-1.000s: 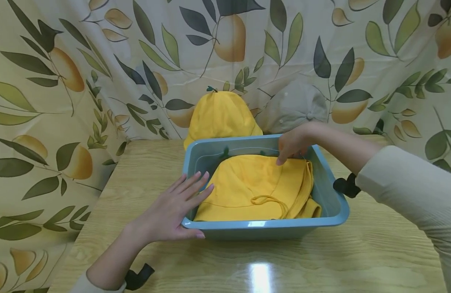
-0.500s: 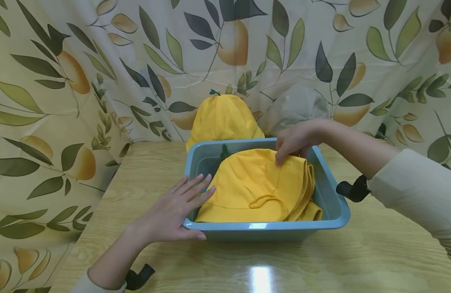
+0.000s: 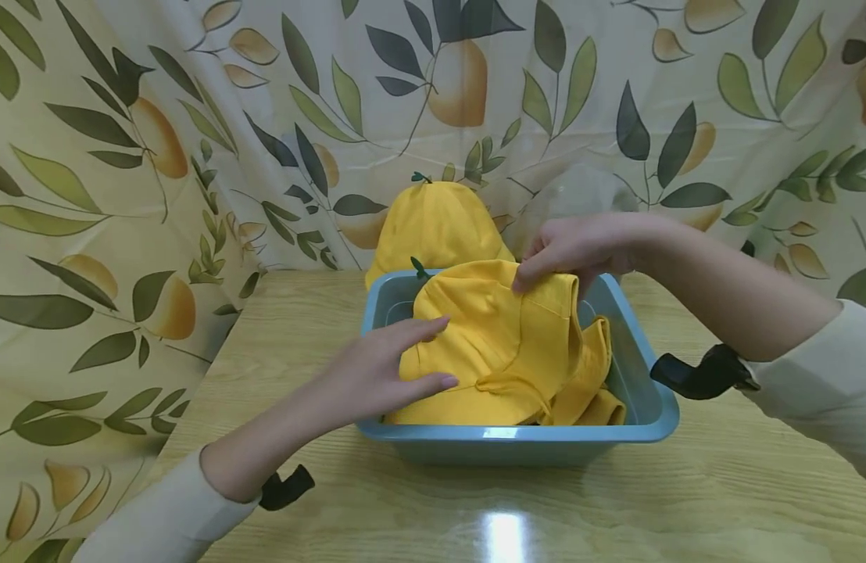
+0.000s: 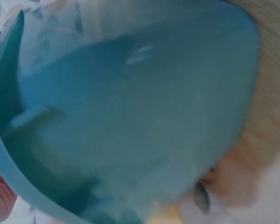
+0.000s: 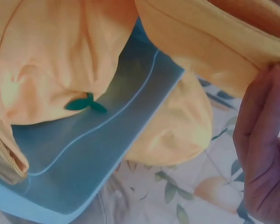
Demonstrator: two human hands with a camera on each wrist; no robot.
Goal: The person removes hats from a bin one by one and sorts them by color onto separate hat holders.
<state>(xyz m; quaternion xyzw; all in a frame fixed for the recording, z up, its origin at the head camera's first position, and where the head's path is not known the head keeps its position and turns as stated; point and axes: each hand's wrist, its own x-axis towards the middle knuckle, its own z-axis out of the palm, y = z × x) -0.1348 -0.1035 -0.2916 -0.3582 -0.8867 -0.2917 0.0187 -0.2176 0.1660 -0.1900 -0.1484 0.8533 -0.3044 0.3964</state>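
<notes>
My right hand (image 3: 581, 242) pinches the brim of a yellow bucket hat (image 3: 475, 336) and holds it partly raised out of a blue plastic basin (image 3: 510, 434). Under and beside it in the basin is more yellow hat fabric (image 3: 602, 360). Seen from the right wrist, a yellow hat with a green leaf tip (image 5: 86, 103) lies against the basin wall. My left hand (image 3: 377, 367) is over the basin's left rim with thumb and fingers spread, close to the raised hat; whether it touches cannot be told. The left wrist view is blurred and mostly filled by the basin (image 4: 144, 102).
Behind the basin stands another yellow hat (image 3: 440, 227) with a green tip. A pale grey cap (image 3: 581, 188) is partly hidden behind the right hand. A leaf-and-fruit patterned cloth (image 3: 250, 78) hangs around the wooden table (image 3: 299, 328).
The right hand has lifted the yellow bucket hat upward, exposing fabric beneath. The left hand has come off the basin's front-left corner and moved right towards the hat.
</notes>
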